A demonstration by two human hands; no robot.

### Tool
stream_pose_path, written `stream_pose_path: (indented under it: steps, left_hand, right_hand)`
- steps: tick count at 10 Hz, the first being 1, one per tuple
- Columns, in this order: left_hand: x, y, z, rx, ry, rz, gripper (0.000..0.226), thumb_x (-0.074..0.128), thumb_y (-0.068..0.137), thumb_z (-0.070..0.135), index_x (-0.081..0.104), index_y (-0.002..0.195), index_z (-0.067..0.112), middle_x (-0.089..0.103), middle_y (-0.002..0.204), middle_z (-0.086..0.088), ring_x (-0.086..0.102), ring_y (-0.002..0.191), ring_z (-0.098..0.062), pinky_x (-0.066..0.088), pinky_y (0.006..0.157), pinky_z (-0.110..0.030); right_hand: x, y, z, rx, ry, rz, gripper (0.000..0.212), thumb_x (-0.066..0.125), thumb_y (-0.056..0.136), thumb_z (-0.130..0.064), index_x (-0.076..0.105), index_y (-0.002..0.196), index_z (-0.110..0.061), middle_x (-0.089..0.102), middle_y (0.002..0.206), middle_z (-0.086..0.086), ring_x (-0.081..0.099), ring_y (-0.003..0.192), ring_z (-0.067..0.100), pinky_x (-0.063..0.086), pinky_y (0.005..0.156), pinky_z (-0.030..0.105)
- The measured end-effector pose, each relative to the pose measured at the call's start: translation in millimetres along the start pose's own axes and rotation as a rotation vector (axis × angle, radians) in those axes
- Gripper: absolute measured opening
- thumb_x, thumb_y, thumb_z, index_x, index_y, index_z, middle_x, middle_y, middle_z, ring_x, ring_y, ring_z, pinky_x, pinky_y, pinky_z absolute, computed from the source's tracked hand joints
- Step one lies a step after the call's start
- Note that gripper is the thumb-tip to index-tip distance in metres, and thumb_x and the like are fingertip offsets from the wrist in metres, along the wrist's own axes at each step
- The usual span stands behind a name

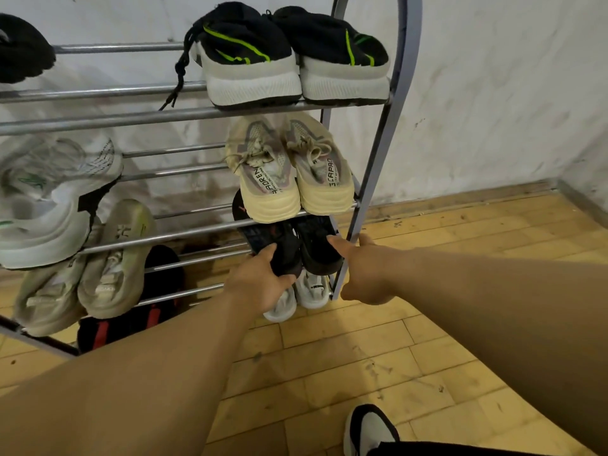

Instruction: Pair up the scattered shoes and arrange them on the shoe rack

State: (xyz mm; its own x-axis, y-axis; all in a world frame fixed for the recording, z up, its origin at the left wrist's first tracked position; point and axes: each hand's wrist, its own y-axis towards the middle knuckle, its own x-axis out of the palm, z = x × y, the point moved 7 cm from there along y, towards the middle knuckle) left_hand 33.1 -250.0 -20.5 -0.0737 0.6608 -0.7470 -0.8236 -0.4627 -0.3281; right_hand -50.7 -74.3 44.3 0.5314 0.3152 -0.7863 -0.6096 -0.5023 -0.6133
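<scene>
A metal shoe rack (pixel 371 179) with several tiers stands against the wall. On its third tier, at the right end, lies a pair of black shoes. My left hand (pixel 263 281) grips the heel of the left black shoe (pixel 279 245). My right hand (pixel 365 268) holds the heel of the right black shoe (pixel 317 248), thumb on top. Above them sits a cream pair (pixel 289 172), and on the top tier a black pair with green stripes (pixel 289 57). A white pair (pixel 299 294) rests on the lowest tier under my hands.
On the rack's left are a white and green sneaker (pixel 49 199), a beige pair (pixel 85 268), black and red shoes (pixel 131 317) and a black shoe (pixel 19 47) at the top. A worn shoe (pixel 368 429) shows on the wooden floor below.
</scene>
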Motion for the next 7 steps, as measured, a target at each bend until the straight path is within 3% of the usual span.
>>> stream_pose_path:
  steps: [1,2,3,4,5,6,7]
  left_hand:
    - [2,4,-2,0.014,-0.071,0.049,0.085,0.070,0.093,0.035,0.020,0.161,0.031,0.044,0.158,-0.002,0.048,0.138,-0.026,0.044,0.111,-0.039]
    - [5,9,-3,0.026,-0.106,0.071,0.083,0.070,0.093,0.032,0.021,0.161,0.033,0.042,0.159,-0.004,0.050,0.136,-0.028,0.046,0.110,-0.043]
    - [9,12,-6,0.012,-0.084,0.025,0.087,0.068,0.092,0.040,0.015,0.161,0.036,0.038,0.161,-0.005,0.048,0.137,-0.029,0.046,0.110,-0.046]
    - [9,11,-10,-0.001,0.008,-0.017,0.100,0.065,0.085,0.057,0.001,0.160,0.042,0.033,0.163,-0.006,0.044,0.140,-0.033,0.043,0.111,-0.049]
    - [8,3,-5,0.014,0.138,-0.111,0.112,0.063,0.077,0.066,-0.011,0.158,0.043,0.027,0.164,-0.006,0.039,0.142,-0.034,0.040,0.113,-0.049]
    - [-3,-6,-4,0.080,0.204,-0.155,0.103,0.062,0.078,0.068,0.011,0.161,0.037,0.041,0.159,-0.001,0.043,0.140,-0.027,0.039,0.113,-0.043]
    - [-37,-27,1,0.197,0.285,-0.124,0.093,0.054,0.060,0.084,0.042,0.144,0.044,0.054,0.148,0.006,0.053,0.131,-0.020,0.045,0.108,-0.040]
  right_hand:
    - [0,-2,0,-0.006,-0.020,0.010,0.098,0.058,0.101,-0.026,-0.020,0.159,-0.034,-0.009,0.167,0.021,0.055,0.128,0.034,0.049,0.089,0.035]
    - [-1,-2,2,-0.002,-0.004,0.022,0.099,0.060,0.100,-0.023,-0.019,0.159,-0.035,-0.011,0.167,0.019,0.060,0.112,0.031,0.052,0.088,0.036]
    - [-3,1,3,0.014,0.015,0.029,0.102,0.063,0.098,-0.023,-0.016,0.159,-0.038,-0.018,0.167,0.013,0.063,0.103,0.029,0.051,0.080,0.034]
    - [-5,1,0,0.021,0.014,0.032,0.101,0.062,0.098,-0.024,-0.016,0.159,-0.039,-0.017,0.168,0.013,0.063,0.110,0.033,0.051,0.078,0.034]
    - [-9,-2,-5,0.018,-0.028,0.004,0.100,0.061,0.098,-0.024,-0.016,0.160,-0.036,-0.011,0.168,0.014,0.063,0.112,0.033,0.055,0.086,0.038]
    - [-12,-14,-16,0.003,-0.122,0.002,0.098,0.064,0.097,-0.032,-0.010,0.162,-0.032,0.005,0.167,0.017,0.054,0.126,0.037,0.052,0.100,0.043]
    - [-13,-31,-40,-0.059,-0.189,-0.007,0.099,0.063,0.095,-0.047,-0.008,0.162,-0.032,0.005,0.168,0.015,0.041,0.140,0.041,0.044,0.110,0.046]
